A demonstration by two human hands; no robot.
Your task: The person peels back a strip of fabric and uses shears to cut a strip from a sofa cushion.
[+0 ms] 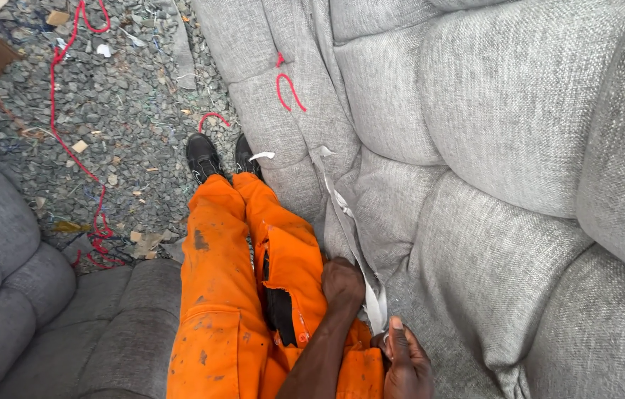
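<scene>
A light grey padded sofa cover (490, 125) fills the right side of the head view. A white strip (345, 214) runs down its seam towards me. My left hand (342, 284) is curled at the cover's edge (332, 238) beside the strip, its fingers tucked out of sight against my orange trouser leg (286, 244). My right hand (405, 366) sits at the bottom edge of the frame and pinches the strip's lower end, thumb pointing up along it. A piece of red thread (289, 90) lies on the cover further up.
A darker grey cushioned sofa piece (9, 273) lies at the lower left. Gravel ground (127, 111) beyond my black shoes (203, 157) carries a long red cord (57, 118), paper scraps and bits of wood.
</scene>
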